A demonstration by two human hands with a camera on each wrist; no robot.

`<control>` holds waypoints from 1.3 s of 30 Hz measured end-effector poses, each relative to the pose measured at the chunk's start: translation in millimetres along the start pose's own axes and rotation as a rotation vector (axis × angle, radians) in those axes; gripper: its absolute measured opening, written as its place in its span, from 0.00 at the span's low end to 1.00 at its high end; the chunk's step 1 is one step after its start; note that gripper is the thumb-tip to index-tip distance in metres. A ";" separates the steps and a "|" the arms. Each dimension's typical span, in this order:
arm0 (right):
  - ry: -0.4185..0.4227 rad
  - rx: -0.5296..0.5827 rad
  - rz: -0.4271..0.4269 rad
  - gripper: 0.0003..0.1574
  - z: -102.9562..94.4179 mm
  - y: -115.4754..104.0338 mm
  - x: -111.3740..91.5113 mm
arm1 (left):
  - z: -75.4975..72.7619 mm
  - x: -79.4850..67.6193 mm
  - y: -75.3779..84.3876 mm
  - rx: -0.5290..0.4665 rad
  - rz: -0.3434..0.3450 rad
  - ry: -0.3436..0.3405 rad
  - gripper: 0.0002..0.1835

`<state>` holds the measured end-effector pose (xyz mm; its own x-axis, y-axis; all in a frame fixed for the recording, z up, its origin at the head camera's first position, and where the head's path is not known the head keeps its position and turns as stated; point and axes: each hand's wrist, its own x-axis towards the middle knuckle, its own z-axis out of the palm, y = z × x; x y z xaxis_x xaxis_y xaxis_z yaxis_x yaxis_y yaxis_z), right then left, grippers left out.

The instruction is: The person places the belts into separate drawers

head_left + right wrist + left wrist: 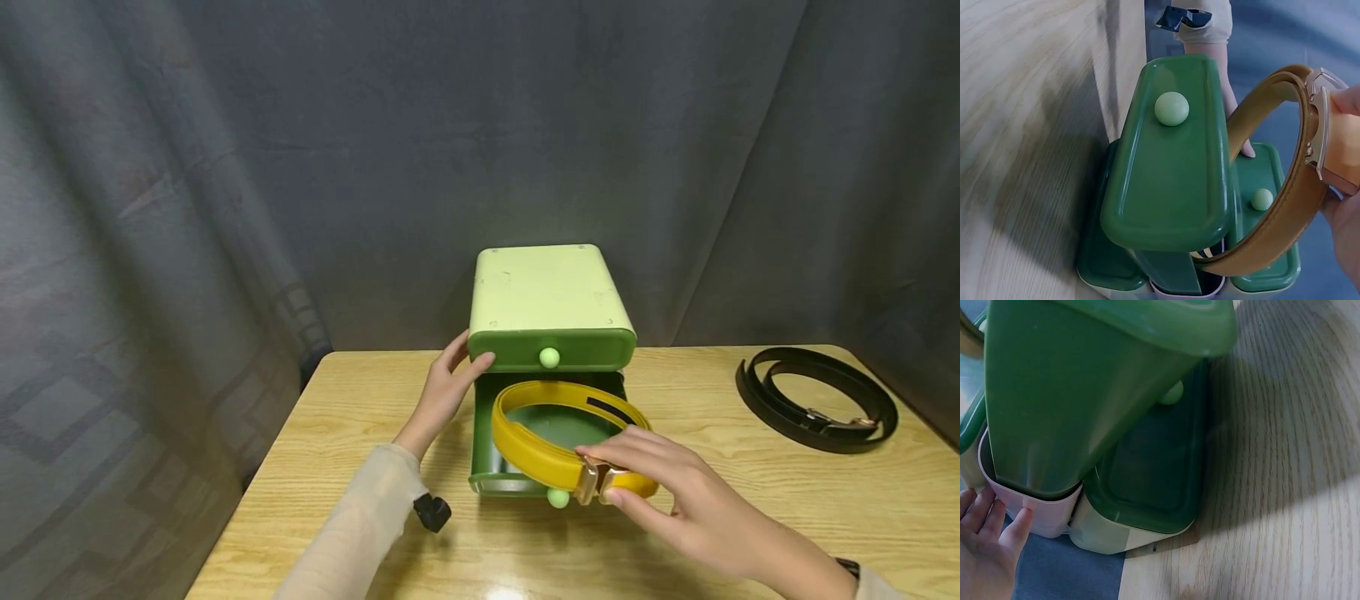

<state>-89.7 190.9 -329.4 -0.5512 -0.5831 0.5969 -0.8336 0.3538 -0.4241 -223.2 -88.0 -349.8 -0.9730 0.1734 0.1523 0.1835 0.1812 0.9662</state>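
Note:
My right hand (690, 492) pinches a coiled yellow belt (525, 446) by its gold-coloured buckle (587, 481). The coil is over the pulled-out green drawer (480, 450), tilted so its loop overlaps the drawer's inside. In the right wrist view, the belt's far side (1222, 265) dips at the drawer's opening, behind the drawer front (1172, 181). My left hand (444, 392) rests against the left side of the small drawer cabinet (551, 287), its fingers mostly straight and the thumb at the top drawer's front corner. The top drawer (510, 350) is closed, with a round pale green knob (550, 357).
A coiled black belt (817, 367) lies at the right of the wooden table (360, 392). Below the pulled-out drawer, the cabinet's bottom drawer (1154, 469) is closed. A grey curtain (420, 167) hangs behind the table's back edge.

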 end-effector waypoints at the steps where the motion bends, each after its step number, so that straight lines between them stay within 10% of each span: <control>1: -0.004 0.000 -0.005 0.34 0.9 1.7 1.5 | -0.2 0.0 -0.2 0.001 0.000 -0.001 0.36; 39: -0.237 0.115 0.114 0.22 16.1 72.9 22.4 | -0.9 1.3 -0.5 -0.011 -0.013 -0.004 0.36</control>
<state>-162.2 191.9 -357.9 -0.6059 -0.7038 0.3709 -0.7497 0.3492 -0.5622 -224.7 -88.7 -349.8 -0.9747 0.1750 0.1390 0.1693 0.1727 0.9703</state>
